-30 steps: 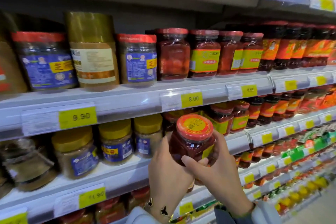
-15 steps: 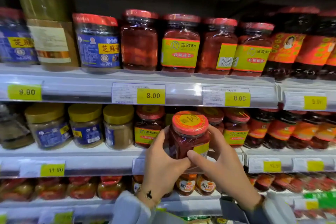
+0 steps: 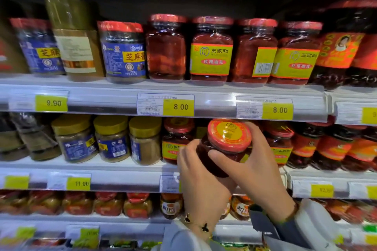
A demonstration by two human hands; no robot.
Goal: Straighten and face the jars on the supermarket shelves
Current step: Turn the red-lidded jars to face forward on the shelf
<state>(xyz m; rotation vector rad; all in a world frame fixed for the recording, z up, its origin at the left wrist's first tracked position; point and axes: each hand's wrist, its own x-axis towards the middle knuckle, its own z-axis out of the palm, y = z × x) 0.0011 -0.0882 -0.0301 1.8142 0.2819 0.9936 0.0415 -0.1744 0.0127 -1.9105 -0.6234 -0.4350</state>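
A dark red jar (image 3: 225, 146) with a red and yellow lid is held in front of the middle shelf (image 3: 126, 177), tilted with its lid toward me. My left hand (image 3: 201, 181) grips it from the left and below. My right hand (image 3: 252, 167) grips it from the right, thumb across its front. Behind it stand matching red jars (image 3: 177, 140) with yellow labels. On the shelf above, one red jar (image 3: 166, 47) shows no label and another (image 3: 256, 51) shows its label turned sideways, beside a front-facing jar (image 3: 211, 49).
Blue-labelled sesame paste jars (image 3: 123, 51) and a tall brown jar (image 3: 76, 38) stand upper left. Yellow-lidded jars (image 3: 111, 138) fill the middle shelf's left. Dark chilli sauce jars (image 3: 330, 146) crowd the right. Price tags (image 3: 179, 107) line the shelf edges. More jars (image 3: 138, 204) sit on the lower shelf.
Both hands have carried the jar up and toward the middle shelf, close under the shelf edge above. My view has turned to face the shelves squarely and moved closer.
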